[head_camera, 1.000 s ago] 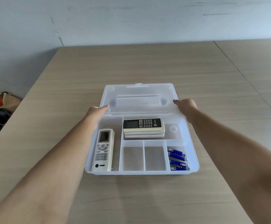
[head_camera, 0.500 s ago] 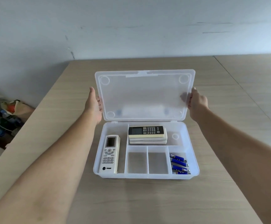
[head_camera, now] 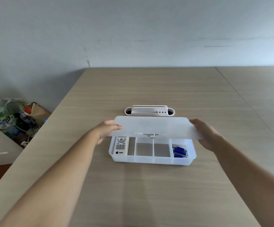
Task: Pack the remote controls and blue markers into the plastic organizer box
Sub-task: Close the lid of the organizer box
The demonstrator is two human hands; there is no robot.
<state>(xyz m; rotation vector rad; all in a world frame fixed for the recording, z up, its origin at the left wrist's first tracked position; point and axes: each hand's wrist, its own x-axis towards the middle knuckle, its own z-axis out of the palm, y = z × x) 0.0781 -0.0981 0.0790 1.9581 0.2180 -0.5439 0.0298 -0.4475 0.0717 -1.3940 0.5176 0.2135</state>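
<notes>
A clear plastic organizer box (head_camera: 152,159) sits on the wooden table. Its translucent lid (head_camera: 154,126) is tilted forward, half lowered over the box. My left hand (head_camera: 106,131) grips the lid's left edge and my right hand (head_camera: 205,133) grips its right edge. A white remote control (head_camera: 121,145) lies in the left compartment, its upper part hidden by the lid. Blue markers (head_camera: 179,150) lie in the right front compartment. The two middle front compartments hold nothing. The back compartments are hidden under the lid.
A white oval desk holder (head_camera: 149,110) stands just behind the box. Bags and clutter (head_camera: 16,122) lie on the floor beyond the table's left edge (head_camera: 39,133). A seam (head_camera: 247,104) runs down the tabletop on the right. The wall is close behind.
Both hands swung the lid up from flat on the table, through upright, and forward over the box. The stacked remotes at the back are now covered. The desk holder came into view.
</notes>
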